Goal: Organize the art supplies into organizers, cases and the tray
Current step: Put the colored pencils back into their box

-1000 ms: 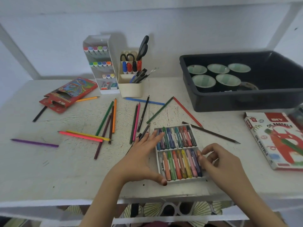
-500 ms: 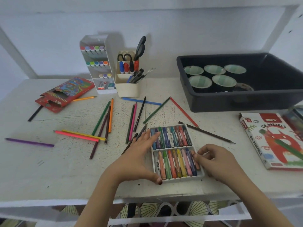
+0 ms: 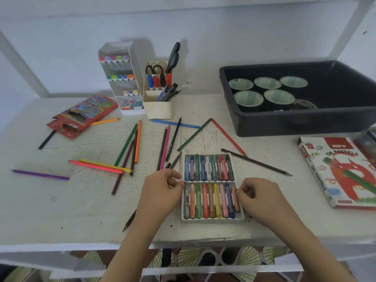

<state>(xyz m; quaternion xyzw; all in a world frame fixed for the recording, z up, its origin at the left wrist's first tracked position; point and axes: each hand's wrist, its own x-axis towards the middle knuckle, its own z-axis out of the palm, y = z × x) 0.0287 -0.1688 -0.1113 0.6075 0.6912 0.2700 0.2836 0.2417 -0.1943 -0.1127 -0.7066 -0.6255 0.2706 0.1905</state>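
At the near edge of the white table (image 3: pixel 61 210), the pastel tray (image 3: pixel 211 220) lies flat, holding two rows of oil pastels. The left hand (image 3: pixel 162 190) pinches its left rim with curled fingers, and the right hand (image 3: pixel 262 200) pinches its right rim. Well to the right lies a box (image 3: pixel 341 171) printed "DIY" and "OIL PASTELS"; coloured pencils (image 3: pixel 126 147) are scattered beyond the tray.

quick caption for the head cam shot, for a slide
The left hand and right hand pinch opposite edges of an oil pastel tray amid scattered colored pencils.
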